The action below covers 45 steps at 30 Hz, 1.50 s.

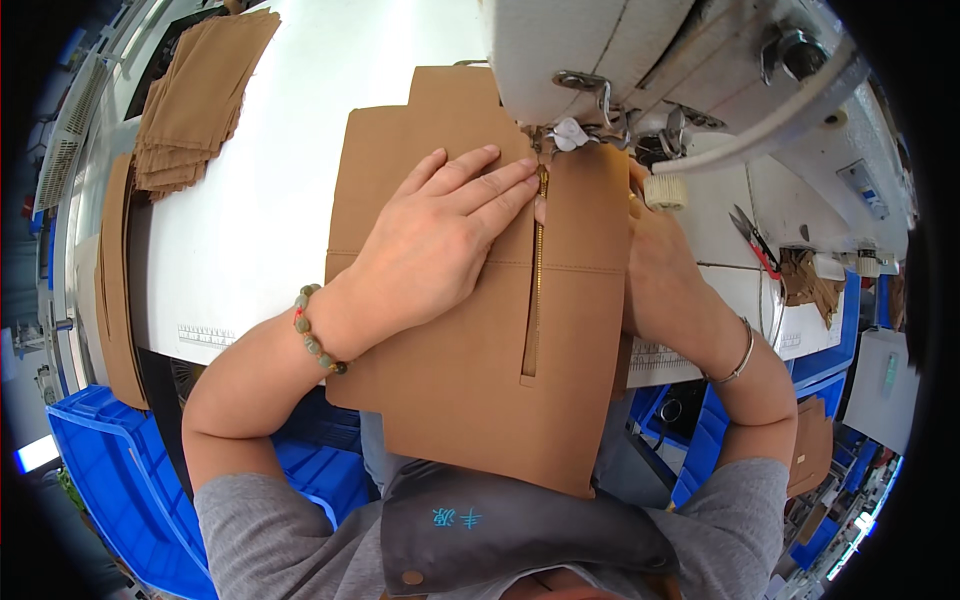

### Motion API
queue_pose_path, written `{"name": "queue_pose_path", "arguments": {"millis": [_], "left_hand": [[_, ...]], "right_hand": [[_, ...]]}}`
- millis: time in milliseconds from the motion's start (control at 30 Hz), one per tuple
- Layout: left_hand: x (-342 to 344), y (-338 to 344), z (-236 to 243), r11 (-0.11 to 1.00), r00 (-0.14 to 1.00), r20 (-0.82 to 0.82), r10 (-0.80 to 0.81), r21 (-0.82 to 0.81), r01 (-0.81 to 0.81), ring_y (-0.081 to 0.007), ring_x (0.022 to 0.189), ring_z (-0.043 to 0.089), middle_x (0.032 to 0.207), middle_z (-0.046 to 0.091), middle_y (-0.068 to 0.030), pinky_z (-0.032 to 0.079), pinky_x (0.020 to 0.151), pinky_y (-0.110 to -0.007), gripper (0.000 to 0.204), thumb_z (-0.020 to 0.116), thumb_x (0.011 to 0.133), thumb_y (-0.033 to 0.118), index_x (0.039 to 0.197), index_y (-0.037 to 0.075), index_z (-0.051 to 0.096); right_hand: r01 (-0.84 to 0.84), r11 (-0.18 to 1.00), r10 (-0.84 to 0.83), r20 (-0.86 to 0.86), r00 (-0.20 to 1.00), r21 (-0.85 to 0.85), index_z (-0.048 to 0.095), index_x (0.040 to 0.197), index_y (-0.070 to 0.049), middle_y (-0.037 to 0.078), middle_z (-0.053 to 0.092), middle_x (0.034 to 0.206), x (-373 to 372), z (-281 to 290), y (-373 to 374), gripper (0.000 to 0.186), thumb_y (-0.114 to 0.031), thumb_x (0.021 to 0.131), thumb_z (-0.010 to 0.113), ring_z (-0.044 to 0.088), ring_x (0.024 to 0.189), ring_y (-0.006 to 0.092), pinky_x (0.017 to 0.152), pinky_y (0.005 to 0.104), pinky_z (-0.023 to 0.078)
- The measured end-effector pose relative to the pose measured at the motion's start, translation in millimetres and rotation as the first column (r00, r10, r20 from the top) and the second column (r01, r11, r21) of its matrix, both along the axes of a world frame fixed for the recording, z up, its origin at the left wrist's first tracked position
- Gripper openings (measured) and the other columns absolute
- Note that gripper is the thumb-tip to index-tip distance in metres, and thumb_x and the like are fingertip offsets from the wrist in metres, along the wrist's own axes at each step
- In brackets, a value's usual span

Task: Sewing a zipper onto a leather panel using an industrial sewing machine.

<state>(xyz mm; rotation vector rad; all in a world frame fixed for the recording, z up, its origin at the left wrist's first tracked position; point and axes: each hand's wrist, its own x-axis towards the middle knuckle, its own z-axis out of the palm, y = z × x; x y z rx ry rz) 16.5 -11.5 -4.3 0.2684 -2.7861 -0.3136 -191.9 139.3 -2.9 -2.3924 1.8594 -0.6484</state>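
While the fingers (500,187) of the left hand (432,245) lie outstretched on the brown panel (450,350) beside its zipper (540,270), the right hand (655,260) is partly hidden, its grip unclear; the panel overhangs the desk (270,170) below the sewing machine (640,50).

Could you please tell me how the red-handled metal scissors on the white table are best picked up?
On the scissors, probably take the red handle, coming from the near right, since the pointed metal blades face far left.

Brown panel (450,365), gold zipper (539,270) lengthwise
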Motion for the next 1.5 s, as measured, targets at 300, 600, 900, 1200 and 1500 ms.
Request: {"name": "queue_pose_path", "arguments": {"millis": [300,600,900,1200,1500], "left_hand": [[-4,-2,5,1.000,1.000,0.000,-0.017,-0.014,0.017,-0.0328,0.135,0.058,0.148,0.063,-0.0096,0.045,0.115,-0.048,0.047,0.060,0.091,0.002,0.139,0.003,0.064],[-11,1,4,0.996,0.997,-0.071,-0.026,-0.084,0.020,-0.0306,0.127,0.062,0.138,0.068,-0.0099,0.048,0.112,-0.046,0.042,0.064,0.087,0.002,0.129,0.002,0.069],[-11,3,5,0.995,0.999,-0.048,-0.015,-0.101,0.010,-0.0302,0.126,0.062,0.137,0.069,-0.0082,0.048,0.111,-0.047,0.034,0.068,0.095,0.013,0.127,0.003,0.071],[-10,4,6,0.997,1.000,-0.022,-0.005,-0.077,0.003,-0.0307,0.129,0.061,0.139,0.067,-0.0084,0.047,0.112,-0.049,0.038,0.069,0.098,0.020,0.133,0.004,0.069],[-10,9,5,0.998,0.999,-0.014,0.030,-0.063,-0.031,-0.0315,0.133,0.060,0.141,0.066,-0.0089,0.045,0.114,-0.051,0.041,0.070,0.098,0.025,0.134,0.005,0.067]], "right_hand": [[0.000,1.000,0.000,-0.016,1.000,0.002,0.067,0.136,-0.008,0.013,0.069,0.127,-1,-2,0,0.052,-0.024,0.086,0.072,0.065,0.118,0.0334,0.120,0.0608,0.034],[-0.097,0.991,0.069,0.267,0.961,0.090,0.070,0.127,-0.007,0.015,0.070,0.120,-10,9,-2,0.049,-0.015,0.080,0.077,0.065,0.115,0.0382,0.106,0.0504,0.047],[0.283,0.948,-0.252,0.198,0.947,-0.148,0.073,0.098,-0.003,0.015,0.073,0.099,-28,37,-3,0.015,-0.011,0.085,0.075,0.069,0.088,0.0369,0.074,0.0459,0.056],[0.078,0.985,-0.081,-0.012,0.997,-0.154,0.072,0.121,-0.008,0.011,0.072,0.129,-5,1,-10,0.045,-0.041,0.091,0.076,0.069,0.108,0.0334,0.109,0.0481,0.049],[0.068,0.992,-0.070,-0.018,0.997,-0.104,0.070,0.126,-0.007,0.011,0.070,0.133,-7,-1,-10,0.052,-0.042,0.088,0.078,0.064,0.123,0.0307,0.117,0.0503,0.041]]}}
